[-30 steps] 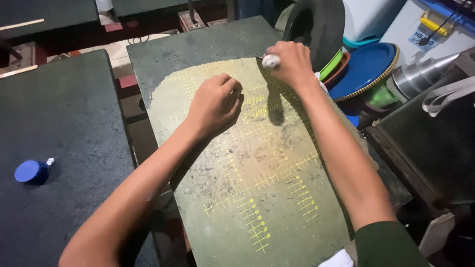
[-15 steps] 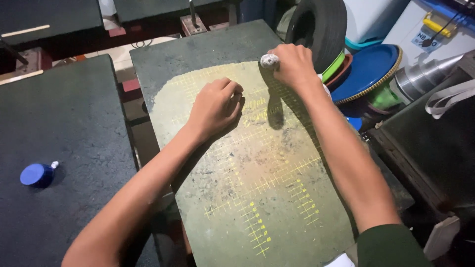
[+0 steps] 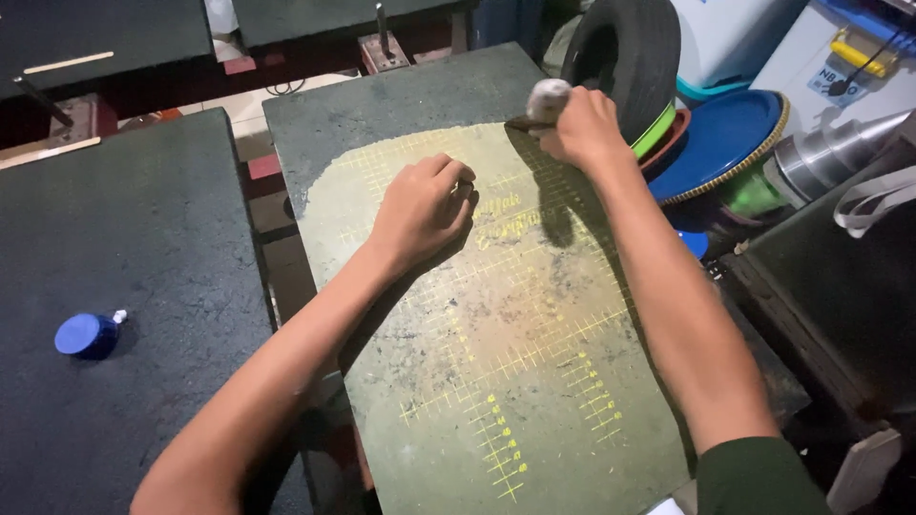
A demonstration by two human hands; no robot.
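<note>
Work surface: dark green platen board point(image 3: 448, 95) w/ yellow grid & ruler markings, worn pale patch over centre; board runs from near edge away toward top of view.

L hand point(image 3: 420, 210): resting on board approx. mid-width, upper half. Fingers curled under into loose fist, knuckles up. Whether anything is pinched inside – cannot tell. Forearm lies diagonally across board's left edge.

R hand point(image 3: 584, 129): at far right part of pale patch, near board's right edge. Fingers closed tight around a small whitish wad, prob. cloth or sponge point(image 3: 549, 98); wad sticks out above thumb side. A dark flat edge shows just under the wad, touching board; item type not clear. Hands are well apart, R farther from the person than L.

Surroundings:
- Black tyre point(image 3: 625, 57), upright, just beyond R hand, off board's right edge.
- Blue round tray w/ yellow-trimmed rim point(image 3: 725, 143), right of tyre, partly behind it.
- Metal cone point(image 3: 840, 153), far right.
- Second dark platen point(image 3: 124, 238) left of work board, separated by a gap.
- Blue cap bottle point(image 3: 88, 335) lying on it, small white tip pointing right.
</note>
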